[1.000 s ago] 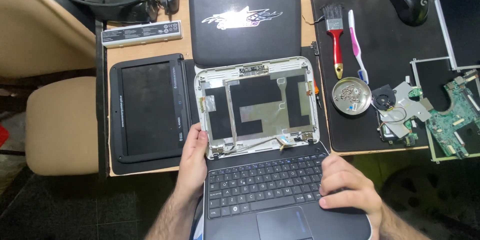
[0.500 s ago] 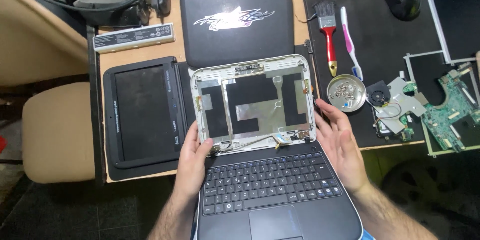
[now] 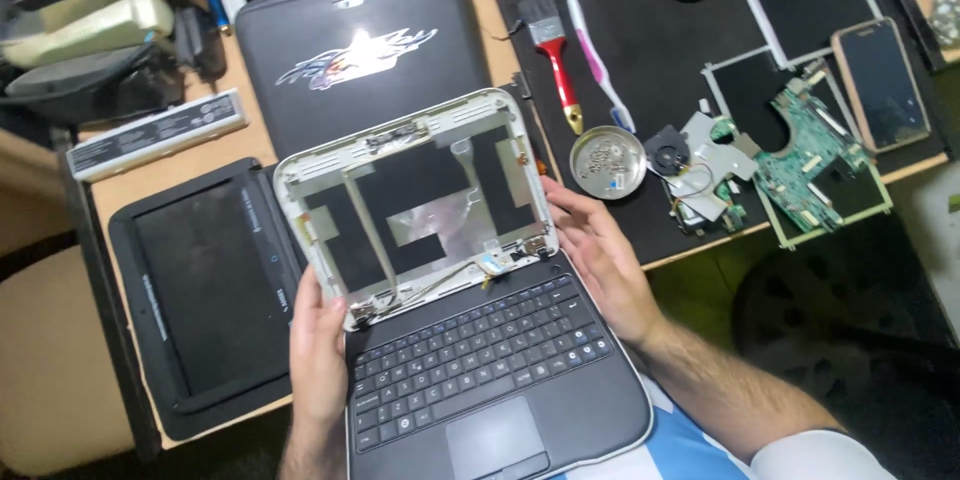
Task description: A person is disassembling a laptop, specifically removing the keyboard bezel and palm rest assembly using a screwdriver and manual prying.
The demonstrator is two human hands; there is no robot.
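1. Far left of your fingers, a black screen bezel (image 3: 205,290) lies flat on the table (image 3: 240,145), with a long grey battery pack (image 3: 155,135) beyond it.
2. Your left hand (image 3: 320,350) grips the lower left corner of the laptop lid shell (image 3: 415,190); its fingers (image 3: 303,305) are curled together around that edge, thumb on the inner face.
3. The lid shell, stripped of its screen, stands open between your two hands, and the keyboard (image 3: 475,355) lies just below your fingertips.
4. Your right hand (image 3: 600,260) rests against the shell's lower right edge, beside the hinge; its fingers (image 3: 565,205) are loosely spread and flat, pinching nothing.
5. Just right of those fingers sits a round metal dish (image 3: 607,162); a red-handled brush (image 3: 553,65) lies beyond it, and a green circuit board (image 3: 805,145) lies farther right.
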